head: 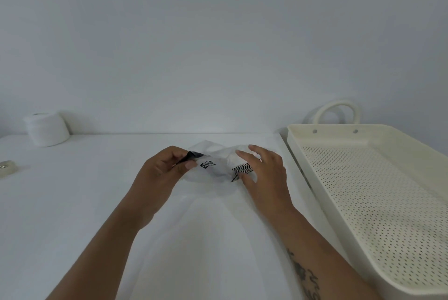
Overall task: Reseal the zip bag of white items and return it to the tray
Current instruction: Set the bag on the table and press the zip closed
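A clear zip bag [215, 166] with black print and a black-and-white striped patch lies on the white table in the middle of the view, with white items dimly visible inside. My left hand [162, 168] pinches the bag's left edge between thumb and fingers, at a dark corner. My right hand [264, 171] holds the bag's right end, thumb below the striped patch and fingers spread over the top. Whether the zip strip is closed cannot be made out. The cream perforated tray [363, 134] stands to the right, nothing in it, its near rim close beside my right hand.
A white roll [47, 128] stands at the back left by the wall. A small pale round object [7, 167] lies at the far left edge. The tray has a looped handle [337, 110] at its far side. A white wall rises behind the table.
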The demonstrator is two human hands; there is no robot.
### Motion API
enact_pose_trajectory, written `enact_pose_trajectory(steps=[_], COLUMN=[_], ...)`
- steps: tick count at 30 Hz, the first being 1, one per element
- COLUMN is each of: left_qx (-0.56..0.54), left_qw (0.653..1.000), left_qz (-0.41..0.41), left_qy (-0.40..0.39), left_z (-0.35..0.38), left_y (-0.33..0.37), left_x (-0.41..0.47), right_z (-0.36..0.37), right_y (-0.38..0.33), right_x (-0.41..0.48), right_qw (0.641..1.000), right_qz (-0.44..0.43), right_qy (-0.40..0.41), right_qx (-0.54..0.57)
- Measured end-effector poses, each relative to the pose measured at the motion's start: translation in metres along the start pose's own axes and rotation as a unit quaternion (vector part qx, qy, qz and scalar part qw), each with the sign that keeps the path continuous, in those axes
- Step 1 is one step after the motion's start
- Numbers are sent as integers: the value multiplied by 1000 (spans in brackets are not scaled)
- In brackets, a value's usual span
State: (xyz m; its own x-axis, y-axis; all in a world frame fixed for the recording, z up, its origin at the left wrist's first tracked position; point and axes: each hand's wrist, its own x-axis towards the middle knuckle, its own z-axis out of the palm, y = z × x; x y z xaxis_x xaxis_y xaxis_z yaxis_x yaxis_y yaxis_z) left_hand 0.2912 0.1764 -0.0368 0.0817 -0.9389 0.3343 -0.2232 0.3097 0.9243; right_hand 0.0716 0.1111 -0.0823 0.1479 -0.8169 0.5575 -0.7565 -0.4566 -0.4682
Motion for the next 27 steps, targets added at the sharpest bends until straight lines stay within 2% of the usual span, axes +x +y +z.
enact_pose_trajectory(steps=[4, 9, 13, 16, 18, 21, 27], left_qx=[-26, 22, 95, 180, 219, 218, 128], left_qw=[999, 997, 991, 976, 967, 967, 984], left_qz=[-8, -11, 31, 80, 98, 113, 106], left_qy=[-23, 75, 89, 90, 83, 66, 59], left_z=[-3, -8, -4, -2, 0, 5, 13], left_y=[3, -3, -9, -12, -12, -9, 0], left_x=[-3, 4, 3, 2, 1, -2, -3], right_z=[-1, -7, -3, -7, -7, 1, 2], right_y=[0, 4, 4, -1, -13, -27, -17], right_x=[0, 0, 0, 2, 1, -3, -3], right_qw=[998, 989, 989, 997, 999, 993, 986], right_qz=[3, 83, 96, 58, -14, -80, -39], right_qy=[48, 69, 60, 30, 10, 13, 32], right_qx=[-46, -99, -99, -36, 27, 88, 158])
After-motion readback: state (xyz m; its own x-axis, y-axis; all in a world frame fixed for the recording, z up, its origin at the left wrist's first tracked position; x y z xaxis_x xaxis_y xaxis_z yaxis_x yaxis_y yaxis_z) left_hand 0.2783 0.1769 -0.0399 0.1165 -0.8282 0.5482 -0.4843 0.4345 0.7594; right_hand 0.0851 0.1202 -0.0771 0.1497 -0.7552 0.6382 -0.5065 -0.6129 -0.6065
